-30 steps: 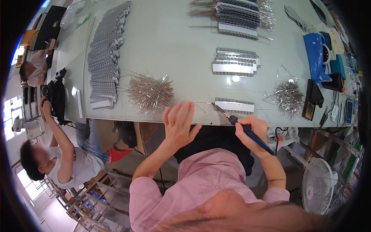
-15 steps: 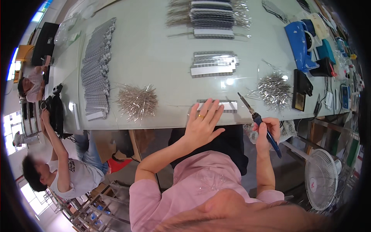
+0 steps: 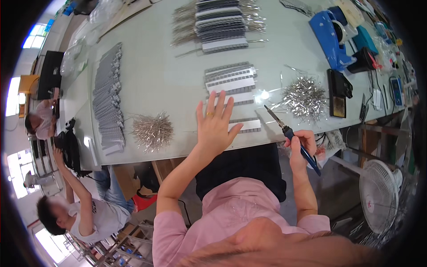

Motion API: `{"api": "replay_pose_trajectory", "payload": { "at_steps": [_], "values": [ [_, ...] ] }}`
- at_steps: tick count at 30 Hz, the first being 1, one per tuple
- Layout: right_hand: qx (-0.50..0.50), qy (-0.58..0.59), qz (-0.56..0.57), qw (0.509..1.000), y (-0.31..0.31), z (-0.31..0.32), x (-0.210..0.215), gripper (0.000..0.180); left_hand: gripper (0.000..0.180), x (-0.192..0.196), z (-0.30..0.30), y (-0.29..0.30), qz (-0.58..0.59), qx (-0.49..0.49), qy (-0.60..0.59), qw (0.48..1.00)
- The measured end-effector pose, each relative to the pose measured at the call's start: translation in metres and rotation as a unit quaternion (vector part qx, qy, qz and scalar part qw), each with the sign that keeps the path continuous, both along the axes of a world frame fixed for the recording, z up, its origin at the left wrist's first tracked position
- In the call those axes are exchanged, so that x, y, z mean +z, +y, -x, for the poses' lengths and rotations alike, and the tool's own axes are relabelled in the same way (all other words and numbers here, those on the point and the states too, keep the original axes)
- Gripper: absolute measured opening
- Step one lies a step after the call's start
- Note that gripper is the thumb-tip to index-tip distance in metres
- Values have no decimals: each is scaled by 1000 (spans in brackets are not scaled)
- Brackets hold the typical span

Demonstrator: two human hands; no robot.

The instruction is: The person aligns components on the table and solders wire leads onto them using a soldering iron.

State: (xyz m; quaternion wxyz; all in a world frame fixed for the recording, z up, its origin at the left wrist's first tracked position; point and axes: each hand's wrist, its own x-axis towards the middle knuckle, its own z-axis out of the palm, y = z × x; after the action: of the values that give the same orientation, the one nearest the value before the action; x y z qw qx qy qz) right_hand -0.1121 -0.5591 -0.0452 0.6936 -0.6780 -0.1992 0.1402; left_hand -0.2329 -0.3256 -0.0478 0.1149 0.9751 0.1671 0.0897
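My left hand [image 3: 215, 126] lies palm down over the table, fingers spread. Its fingertips reach a grey-and-white segmented strip [image 3: 242, 98], just in front of a small stack of similar strips [image 3: 231, 82]. Another such strip [image 3: 249, 126] lies by the near edge, partly covered by my left thumb. My right hand [image 3: 302, 144] is closed around the blue handle of a soldering iron [image 3: 288, 132]. Its tip points up and left, just right of the near strip. A pile of thin silvery wire leads [image 3: 304, 99] sits beyond my right hand; a second pile [image 3: 152, 131] is left of my left hand.
A long row of grey strips [image 3: 106, 98] lines the left side. A larger stack with wire leads [image 3: 220, 26] lies at the back. To the right stand a soldering iron holder [image 3: 338, 95] and a blue tape dispenser [image 3: 329, 40]. A fan [image 3: 380, 196] and a seated co-worker [image 3: 95, 213] flank me.
My left hand has moved forward off the near strip toward the stack. A strip now shows separately between the two. The soldering iron remains in my right hand; the whole view has shifted.
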Motion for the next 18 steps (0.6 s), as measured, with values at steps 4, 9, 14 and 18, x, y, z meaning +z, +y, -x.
{"api": "replay_pose_trajectory", "payload": {
  "at_steps": [4,9,14,18],
  "values": [
    [-15,-3,2,1000,-8,-8,-6,12,68,9,23,-15,27,-3,59,998],
    [-2,-240,105,965,8,-18,-8,25,68,10,22,-28,28,-19,39,999],
    [30,-367,174,913,36,-23,-15,38,66,7,16,-33,30,-23,32,999],
    [28,-412,185,892,44,-21,-21,41,65,1,21,-30,25,-18,26,999]
  ]
}}
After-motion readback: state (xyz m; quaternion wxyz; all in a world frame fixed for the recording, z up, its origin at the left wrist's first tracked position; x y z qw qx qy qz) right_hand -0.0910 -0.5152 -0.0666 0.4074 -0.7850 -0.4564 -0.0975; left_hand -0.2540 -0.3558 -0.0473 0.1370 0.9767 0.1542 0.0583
